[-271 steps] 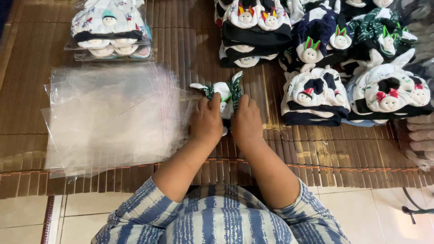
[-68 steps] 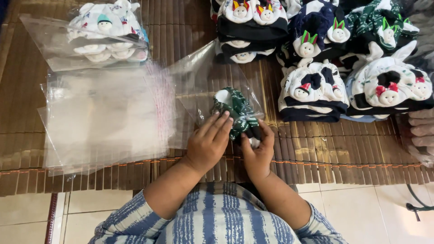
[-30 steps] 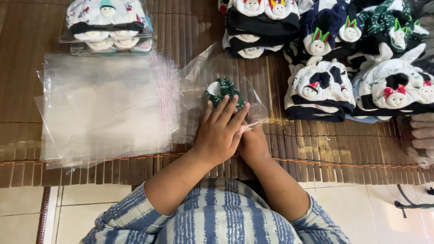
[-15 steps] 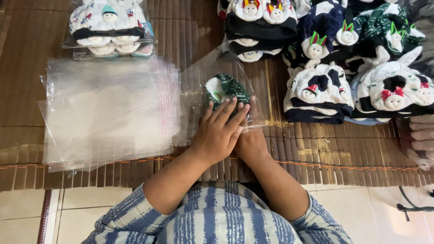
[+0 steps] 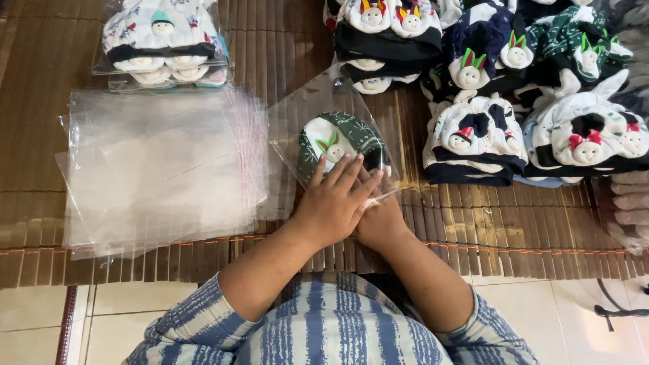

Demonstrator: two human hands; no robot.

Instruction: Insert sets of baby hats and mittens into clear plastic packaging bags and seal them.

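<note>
Across the whole floor area lies a brown slatted bamboo mat (image 5: 284, 40), with pale tiles (image 5: 40, 324) at its near edge. On its far right sits the largest group: a heap of unbagged baby hats (image 5: 514, 88), white, navy, black and green, each trimmed with small stuffed heads, and judging by its size much packing is left. To the left, near the middle of the mat, a stack of empty clear plastic bags (image 5: 155, 169) spreads flat, red-edged along its right side, well stocked. Beyond it, at the far left, a small pile of bagged hats (image 5: 162, 40) shows what is done so far; it looks much smaller than the loose heap.

Between stack and heap, a single clear bag (image 5: 318, 115) holds the green patterned hat (image 5: 338, 138), already inside. The left hand (image 5: 331, 203) lies flat over the bag's near end, fingers spread and extended, pressing rather than gripping, its fingertips touching the hat through the film. The right hand (image 5: 378, 220) is tucked under and beside it at the bag's mouth; its fingers are mostly hidden, so I cannot tell whether they pinch the flap. The sealing of this bag seems to be the step in hand.

At the right edge, toes of a foot (image 5: 632, 199) rest on the mat. Nothing crowds the bag itself; the bag stack overlaps its left edge.
</note>
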